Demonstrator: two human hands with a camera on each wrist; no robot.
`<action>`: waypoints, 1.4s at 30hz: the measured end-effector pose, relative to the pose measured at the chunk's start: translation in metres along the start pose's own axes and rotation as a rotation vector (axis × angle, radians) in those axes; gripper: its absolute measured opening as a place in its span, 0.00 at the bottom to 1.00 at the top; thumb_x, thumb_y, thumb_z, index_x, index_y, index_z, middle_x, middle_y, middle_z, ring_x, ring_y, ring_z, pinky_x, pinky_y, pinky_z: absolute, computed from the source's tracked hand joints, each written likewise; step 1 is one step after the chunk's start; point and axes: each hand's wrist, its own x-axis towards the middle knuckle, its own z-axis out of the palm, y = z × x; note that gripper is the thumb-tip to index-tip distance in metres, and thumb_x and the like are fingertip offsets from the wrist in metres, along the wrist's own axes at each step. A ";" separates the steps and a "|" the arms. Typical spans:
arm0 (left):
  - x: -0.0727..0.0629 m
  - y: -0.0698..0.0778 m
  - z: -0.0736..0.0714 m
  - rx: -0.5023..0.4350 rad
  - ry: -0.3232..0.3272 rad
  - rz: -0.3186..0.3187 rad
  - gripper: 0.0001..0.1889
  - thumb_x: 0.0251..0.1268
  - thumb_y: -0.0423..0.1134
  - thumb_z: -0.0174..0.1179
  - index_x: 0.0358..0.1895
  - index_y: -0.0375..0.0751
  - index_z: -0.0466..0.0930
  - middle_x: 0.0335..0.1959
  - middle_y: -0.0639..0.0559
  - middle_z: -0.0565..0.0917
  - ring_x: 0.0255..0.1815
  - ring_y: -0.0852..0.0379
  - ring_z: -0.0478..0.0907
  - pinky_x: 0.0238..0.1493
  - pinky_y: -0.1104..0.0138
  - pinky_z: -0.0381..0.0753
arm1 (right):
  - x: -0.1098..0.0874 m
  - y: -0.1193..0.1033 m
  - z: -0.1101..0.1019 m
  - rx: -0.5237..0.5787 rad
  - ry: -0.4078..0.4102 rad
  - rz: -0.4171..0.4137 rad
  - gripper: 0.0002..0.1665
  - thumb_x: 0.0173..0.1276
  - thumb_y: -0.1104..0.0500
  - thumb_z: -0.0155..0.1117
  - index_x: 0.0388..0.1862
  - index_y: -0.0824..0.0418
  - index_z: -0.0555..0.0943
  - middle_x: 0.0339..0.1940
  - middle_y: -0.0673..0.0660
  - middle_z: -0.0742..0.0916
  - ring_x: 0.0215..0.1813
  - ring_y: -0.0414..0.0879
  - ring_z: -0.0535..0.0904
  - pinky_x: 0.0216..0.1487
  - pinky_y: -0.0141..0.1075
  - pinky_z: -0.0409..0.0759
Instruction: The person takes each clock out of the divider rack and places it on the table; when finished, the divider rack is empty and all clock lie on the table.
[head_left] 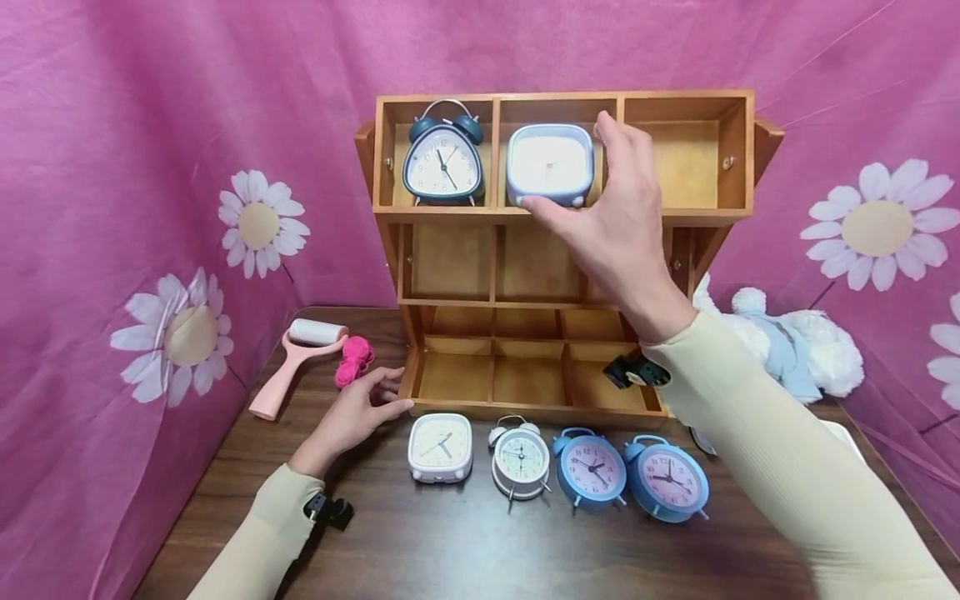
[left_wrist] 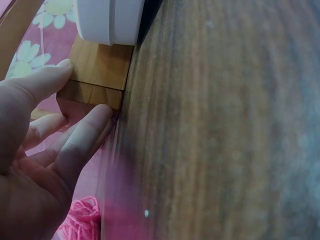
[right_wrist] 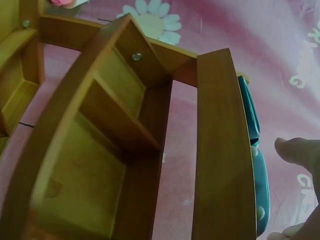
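In the top middle compartment of a wooden shelf unit [head_left: 562, 215] stands a pale blue rounded alarm clock [head_left: 551, 158], its dial washed out by glare. My right hand [head_left: 618, 200] is spread around its lower right side, thumb along the bottom edge and fingers to the right. In the right wrist view a gap shows between a fingertip [right_wrist: 287, 147] and that clock [right_wrist: 261, 195]. My left hand [head_left: 360, 417] holds the lower left corner of the unit, thumb and fingers on either side of the wood [left_wrist: 100, 95]. A dark teal twin-bell clock [head_left: 444, 167] fills the top left compartment.
On the table before the unit stand a white square clock [head_left: 441, 447], a white twin-bell clock [head_left: 521, 458] and two blue clocks, one at the right end [head_left: 669, 482]. A pink lint roller [head_left: 288, 371] and pink yarn [head_left: 354, 360] lie left; a white plush toy [head_left: 802, 350] lies right.
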 end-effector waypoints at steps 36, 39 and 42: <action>0.002 -0.002 0.001 -0.004 0.001 0.001 0.29 0.76 0.42 0.76 0.74 0.35 0.81 0.54 0.40 0.94 0.55 0.47 0.91 0.52 0.65 0.87 | 0.024 -0.021 0.025 -0.217 -0.123 0.287 0.74 0.62 0.39 0.84 0.94 0.63 0.51 0.87 0.59 0.65 0.80 0.54 0.74 0.85 0.43 0.73; 0.002 -0.003 0.001 -0.004 -0.002 0.003 0.29 0.76 0.43 0.75 0.74 0.35 0.81 0.54 0.40 0.93 0.55 0.47 0.91 0.53 0.64 0.88 | 0.023 -0.021 0.024 -0.215 -0.110 0.271 0.74 0.62 0.39 0.84 0.94 0.63 0.52 0.87 0.59 0.66 0.80 0.54 0.74 0.85 0.41 0.73; 0.001 -0.003 0.001 -0.005 -0.004 -0.001 0.29 0.76 0.43 0.75 0.74 0.36 0.81 0.54 0.40 0.94 0.56 0.47 0.91 0.54 0.63 0.88 | 0.021 -0.023 0.021 -0.213 -0.094 0.258 0.72 0.61 0.39 0.84 0.93 0.61 0.54 0.86 0.59 0.66 0.78 0.53 0.75 0.83 0.40 0.74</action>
